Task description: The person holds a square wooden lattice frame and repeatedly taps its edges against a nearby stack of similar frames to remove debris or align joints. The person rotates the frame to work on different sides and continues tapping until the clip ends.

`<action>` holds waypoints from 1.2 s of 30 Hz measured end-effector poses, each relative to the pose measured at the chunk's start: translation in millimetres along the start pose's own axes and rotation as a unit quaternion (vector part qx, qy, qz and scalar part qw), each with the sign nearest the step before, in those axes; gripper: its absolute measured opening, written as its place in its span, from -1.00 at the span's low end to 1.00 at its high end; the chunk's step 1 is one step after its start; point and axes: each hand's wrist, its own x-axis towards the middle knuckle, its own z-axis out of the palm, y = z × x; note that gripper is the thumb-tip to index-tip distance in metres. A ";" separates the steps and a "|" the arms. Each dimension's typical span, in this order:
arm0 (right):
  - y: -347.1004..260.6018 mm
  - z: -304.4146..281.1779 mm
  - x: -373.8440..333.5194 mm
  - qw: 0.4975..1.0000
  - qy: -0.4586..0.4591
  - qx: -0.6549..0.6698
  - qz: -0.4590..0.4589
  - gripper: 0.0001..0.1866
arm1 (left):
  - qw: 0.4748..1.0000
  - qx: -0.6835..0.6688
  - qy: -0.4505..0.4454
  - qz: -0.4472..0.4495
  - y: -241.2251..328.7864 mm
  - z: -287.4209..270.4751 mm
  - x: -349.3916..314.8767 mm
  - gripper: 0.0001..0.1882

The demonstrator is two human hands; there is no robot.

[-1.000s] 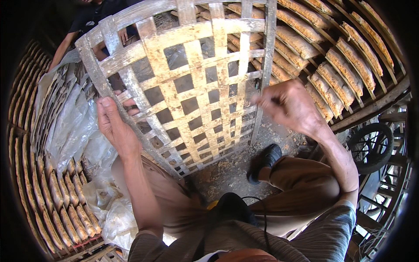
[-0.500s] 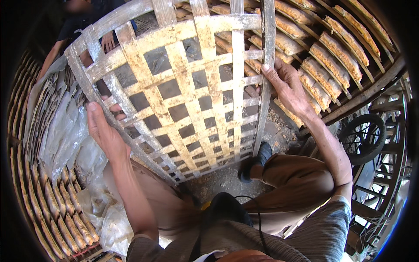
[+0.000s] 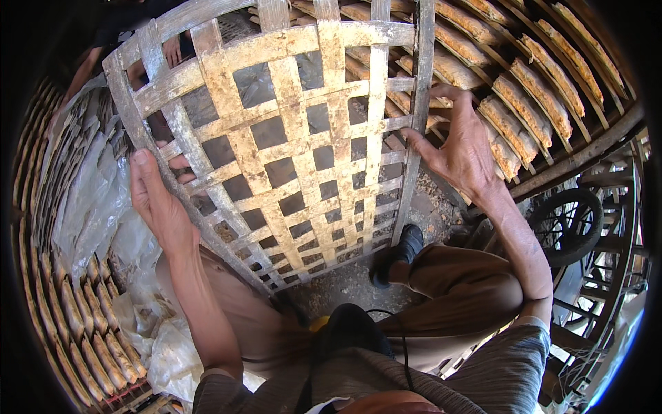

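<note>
A large woven slat tray (image 3: 296, 124), wooden or bamboo, stands tilted in front of me, its lower end down by my feet. Pale and stained strips cross in an open lattice inside a darker frame. At its left edge my left hand (image 3: 165, 207) is closed on the frame, thumb on the near side and fingers curling through the lattice. My right hand (image 3: 462, 148) is at the right edge, fingers spread, with the thumb touching the frame and the index finger bent close to it.
Racks of orange-brown crusted slabs (image 3: 531, 103) rise at the right. More slabs (image 3: 103, 345) stand in rows at the lower left, beside crumpled clear plastic sheeting (image 3: 103, 200). A black wheel (image 3: 569, 224) is at the far right. Another person's hand (image 3: 172, 52) shows behind the tray.
My right hand has loosened from the tray's right edge, its fingers spreading and its thumb sliding lower. The tray has shifted slightly; my left hand keeps its hold.
</note>
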 end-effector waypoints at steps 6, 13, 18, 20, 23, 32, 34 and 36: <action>6.0 12.0 0.0 0.875 -0.065 0.422 0.227 -0.45 | 1.000 -0.004 0.011 0.023 -10.2 -9.2 9.6 -0.60; 8.5 9.2 4.8 0.875 -0.086 0.430 0.203 -0.43 | 1.000 -0.016 0.015 0.021 -6.4 -4.7 6.7 -0.59; 16.8 -5.0 5.0 0.886 -0.183 0.379 0.194 -0.41 | 0.999 -0.005 -0.004 0.032 -8.2 -3.8 6.2 -0.58; 13.7 -3.6 1.1 0.879 -0.189 0.379 0.218 -0.39 | 0.998 0.006 0.003 0.054 -11.1 -1.0 6.0 -0.57; 14.9 -12.9 3.6 0.872 -0.213 0.381 0.223 -0.39 | 0.998 0.019 -0.002 0.052 -10.8 0.2 2.9 -0.56; 16.3 16.1 -2.9 0.967 -0.003 0.221 0.125 -0.15 | 0.999 -0.005 -0.006 0.045 -6.2 4.0 -0.3 -0.59; -2.1 15.4 3.8 0.984 0.014 0.127 0.125 -0.14 | 0.999 -0.002 -0.020 0.034 -1.0 6.5 -3.6 -0.62; -6.2 17.8 4.9 0.995 0.053 0.027 0.077 -0.28 | 0.999 0.016 -0.017 0.027 2.9 7.1 -7.5 -0.58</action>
